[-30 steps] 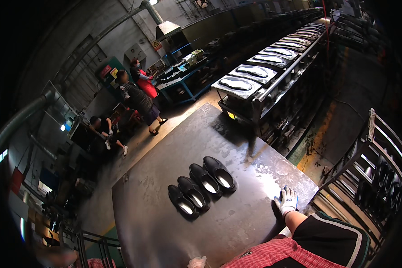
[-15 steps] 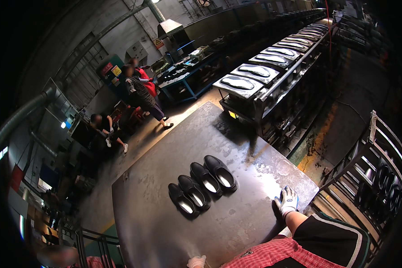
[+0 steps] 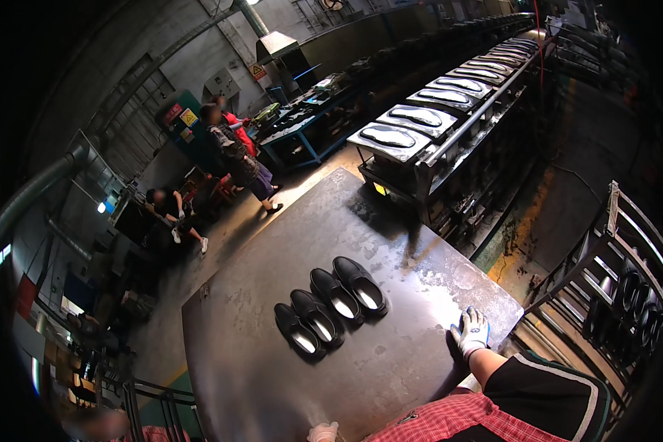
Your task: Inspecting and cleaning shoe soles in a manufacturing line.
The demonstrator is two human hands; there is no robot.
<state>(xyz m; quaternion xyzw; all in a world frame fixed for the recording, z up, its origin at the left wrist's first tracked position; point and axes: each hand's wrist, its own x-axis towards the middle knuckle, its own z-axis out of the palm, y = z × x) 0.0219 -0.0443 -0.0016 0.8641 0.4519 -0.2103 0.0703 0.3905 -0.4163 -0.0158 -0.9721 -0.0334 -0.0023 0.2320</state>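
Note:
Several black slip-on shoes (image 3: 329, 309) with white insoles stand side by side in a slanting row on the metal table (image 3: 250, 368). My right hand (image 3: 471, 331), in a white and blue glove, rests on the tabletop near its right corner, fingers spread, holding nothing. It lies apart from the shoes, to their right. At the lower edge, my left hand (image 3: 323, 433) in a pale glove is at the near side of the table. Only part of it shows, and its fingers are too cut off to read.
Beyond the table runs a conveyor (image 3: 394, 140) of metal plates bearing shiny sole shapes. To the right stands a metal rack (image 3: 567, 291) with black shoes (image 3: 630, 295). Two people stand by a blue workbench (image 3: 302, 140); another person (image 3: 171, 210) sits. Someone's head (image 3: 96, 423) shows at lower left.
The view has shifted very slightly. The standing person at the back has turned a little. My hands and the shoes stay where they were.

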